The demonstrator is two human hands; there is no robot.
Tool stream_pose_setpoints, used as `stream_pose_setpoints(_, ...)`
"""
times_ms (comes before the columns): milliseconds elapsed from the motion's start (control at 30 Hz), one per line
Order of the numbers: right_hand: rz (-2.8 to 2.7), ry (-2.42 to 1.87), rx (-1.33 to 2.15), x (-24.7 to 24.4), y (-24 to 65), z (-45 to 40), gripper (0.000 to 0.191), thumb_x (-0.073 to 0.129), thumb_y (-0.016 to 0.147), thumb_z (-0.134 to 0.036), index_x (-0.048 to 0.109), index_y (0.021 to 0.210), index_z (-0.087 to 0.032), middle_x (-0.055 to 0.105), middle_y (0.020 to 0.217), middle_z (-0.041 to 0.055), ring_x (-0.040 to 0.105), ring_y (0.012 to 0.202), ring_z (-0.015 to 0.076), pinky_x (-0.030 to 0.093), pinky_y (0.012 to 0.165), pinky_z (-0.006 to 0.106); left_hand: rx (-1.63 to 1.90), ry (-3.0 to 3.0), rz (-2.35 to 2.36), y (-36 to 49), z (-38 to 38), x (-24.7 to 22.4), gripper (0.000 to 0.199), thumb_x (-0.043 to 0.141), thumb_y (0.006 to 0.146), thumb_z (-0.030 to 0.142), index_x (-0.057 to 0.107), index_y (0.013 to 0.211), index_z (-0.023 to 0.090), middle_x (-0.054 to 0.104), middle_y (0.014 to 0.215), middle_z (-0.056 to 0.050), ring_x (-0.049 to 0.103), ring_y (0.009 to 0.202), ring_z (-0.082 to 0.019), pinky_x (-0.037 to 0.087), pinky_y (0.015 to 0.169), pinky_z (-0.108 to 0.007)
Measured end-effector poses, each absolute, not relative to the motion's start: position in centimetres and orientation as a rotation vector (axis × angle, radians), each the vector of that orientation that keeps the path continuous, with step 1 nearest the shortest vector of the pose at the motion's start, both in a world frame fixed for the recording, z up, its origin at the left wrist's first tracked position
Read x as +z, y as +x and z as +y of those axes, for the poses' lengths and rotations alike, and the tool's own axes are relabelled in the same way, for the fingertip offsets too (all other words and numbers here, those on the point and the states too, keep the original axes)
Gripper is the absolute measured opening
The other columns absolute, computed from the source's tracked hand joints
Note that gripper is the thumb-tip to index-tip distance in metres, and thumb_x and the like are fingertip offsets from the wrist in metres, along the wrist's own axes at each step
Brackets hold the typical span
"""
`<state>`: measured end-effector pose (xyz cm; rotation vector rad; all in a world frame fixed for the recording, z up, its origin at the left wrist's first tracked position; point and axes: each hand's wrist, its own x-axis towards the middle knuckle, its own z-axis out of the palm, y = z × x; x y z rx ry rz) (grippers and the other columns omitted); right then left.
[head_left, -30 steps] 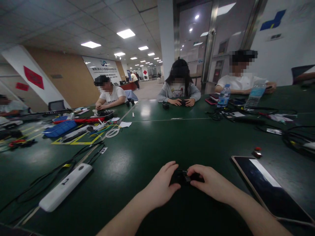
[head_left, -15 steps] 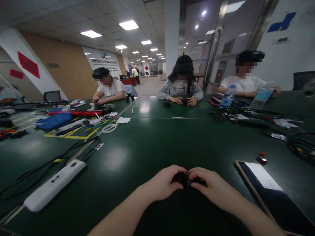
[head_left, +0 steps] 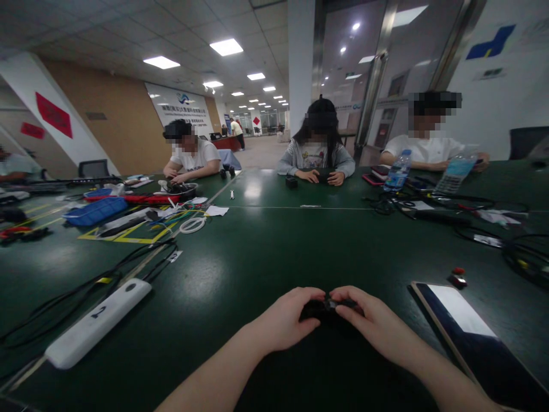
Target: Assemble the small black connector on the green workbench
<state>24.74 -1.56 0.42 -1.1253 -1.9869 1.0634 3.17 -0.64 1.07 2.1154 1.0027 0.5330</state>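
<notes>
Low over the green table (head_left: 240, 252), a small black object (head_left: 318, 309) sits between my two hands; its kind is too dark to make out. My left hand (head_left: 285, 320) grips its left end, thumb below and fingers curled over the top. At the right end, my right hand (head_left: 375, 320) pinches it, with the thumb lying along the near side. The fingertips of both hands nearly meet at the middle, where a small greyish part shows. Much of the object is hidden by the fingers.
Left of my arms lies a white power strip (head_left: 98, 323) with black cables. A tablet-like device (head_left: 467, 337) lies at right, a small red-and-silver piece (head_left: 457, 278) behind it. Farther off are a blue basket (head_left: 96, 212), bottles (head_left: 397, 171), cables and several seated co-workers.
My right thumb has moved up along the black object, and the right hand has shifted slightly. My left hand stays nearly still. The camera view has shifted a little.
</notes>
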Motion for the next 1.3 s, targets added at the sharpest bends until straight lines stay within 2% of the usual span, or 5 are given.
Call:
stream_pose_setpoints(167,-1.578,-1.199,1.377,-0.4,25.8,-0.6,0.041,0.056,0.078,-0.05,0.051,0.095,-0.014,0.051,0.099,0.0078,0.048,0.093,0.0263,0.046,0.078,0.032,0.542,1.976,1.005,2.8,-0.6,1.2,0.053,0.062,0.074,0.017,0.043,0.123,0.026,0.052,0.122,-0.003,0.047,0.114,-0.019,0.037,0.099,-0.039)
stream_pose_setpoints(433,-1.183,-1.154,1.477,-1.8,26.7,0.0,0.051,0.067,0.074,-0.042,0.051,0.112,-0.013,0.048,0.108,0.0091,0.044,0.101,0.0264,0.049,0.081,0.027,0.546,1.927,1.006,2.6,-0.4,1.0,0.057,0.061,0.075,0.016,0.036,0.125,0.028,0.054,0.118,-0.001,0.048,0.113,-0.02,0.036,0.098,-0.042)
stream_pose_setpoints(967,-1.639,-1.251,1.344,-1.7,24.8,-0.8,0.03,0.042,0.09,-0.026,0.053,0.115,-0.012,0.051,0.101,0.0059,0.049,0.093,0.0228,0.049,0.069,0.026,0.636,2.108,1.021,3.0,-0.7,1.6,0.045,0.065,0.071,0.02,0.05,0.114,0.023,0.052,0.114,-0.005,0.048,0.107,-0.02,0.039,0.094,-0.036)
stream_pose_setpoints(1100,-1.701,-1.324,1.329,-1.2,24.2,-1.0,0.028,0.036,0.09,-0.018,0.054,0.111,-0.012,0.052,0.097,0.0053,0.05,0.09,0.021,0.047,0.067,0.024,0.728,2.01,1.077,3.8,-0.3,0.7,0.022,0.046,0.085,0.02,0.053,0.106,0.021,0.055,0.101,-0.003,0.053,0.092,-0.015,0.045,0.082,-0.032)
stream_pose_setpoints(1300,-1.796,-1.237,1.132,-1.0,24.0,-0.9,0.04,0.04,0.086,-0.041,0.053,0.111,-0.013,0.052,0.095,0.0053,0.05,0.086,0.025,0.047,0.068,0.03,0.715,1.73,1.045,4.5,0.4,-0.8,0.024,0.033,0.091,0.023,0.048,0.11,0.019,0.057,0.092,-0.002,0.054,0.079,-0.012,0.047,0.071,-0.029)
